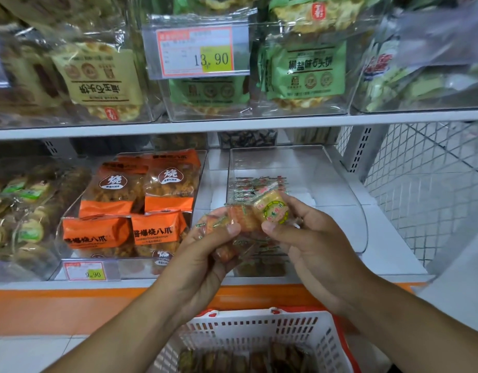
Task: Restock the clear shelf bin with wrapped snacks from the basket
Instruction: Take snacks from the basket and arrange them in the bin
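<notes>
Left hand [205,254] and right hand [307,238] both pinching a cluster of wrapped snacks [248,219] in front of the clear shelf bin [340,184]. More snacks in bin at 12 o'clock. White basket [259,327] at 6 o'clock.

Upper price tag [196,51]: 13.90, on the yellow patch of a tag clipped to the front of an upper shelf bin.
Lower price tag [85,271]: 9.90, at the front of the bin of orange packs.
Orange packs [158,232]: 酱爆烧八爪 in white; 烧 on a brown emblem.
Green pack [309,68]: 椒盐味石头饼.
Beige pack [98,82]: print upside down, not clearly readable.
</notes>
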The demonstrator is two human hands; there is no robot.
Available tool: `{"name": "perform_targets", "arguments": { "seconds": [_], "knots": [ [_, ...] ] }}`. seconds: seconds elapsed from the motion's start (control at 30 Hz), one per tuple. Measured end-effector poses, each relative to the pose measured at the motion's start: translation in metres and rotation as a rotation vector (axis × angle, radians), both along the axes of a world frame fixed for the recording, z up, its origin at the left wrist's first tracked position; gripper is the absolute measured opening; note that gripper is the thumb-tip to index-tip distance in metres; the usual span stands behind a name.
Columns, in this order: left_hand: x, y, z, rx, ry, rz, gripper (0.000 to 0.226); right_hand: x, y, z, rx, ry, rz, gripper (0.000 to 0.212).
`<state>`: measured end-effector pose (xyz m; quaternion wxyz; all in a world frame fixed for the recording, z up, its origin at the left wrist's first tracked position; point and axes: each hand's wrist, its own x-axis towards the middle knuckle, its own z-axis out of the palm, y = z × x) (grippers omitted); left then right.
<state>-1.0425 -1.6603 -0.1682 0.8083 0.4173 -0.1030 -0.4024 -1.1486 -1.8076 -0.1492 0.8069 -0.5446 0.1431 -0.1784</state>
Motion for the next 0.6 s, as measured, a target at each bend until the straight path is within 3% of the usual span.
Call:
{"name": "perform_targets", "arguments": {
  "seconds": [0.13,0.4,0.6],
  "knots": [
    [0.0,-0.001,-0.003,0.027,-0.027,0.032,0.073,-0.003,0.0,-0.002,0.023,0.153,0.047,0.019],
    [-0.002,-0.002,-0.001,0.074,-0.024,0.036,0.077,-0.004,-0.008,0.004,0.048,0.167,0.021,0.032],
    [-0.005,-0.002,-0.002,0.075,-0.014,0.056,0.076,-0.009,-0.007,0.009,0.234,0.212,0.112,0.036]
  ]
}}
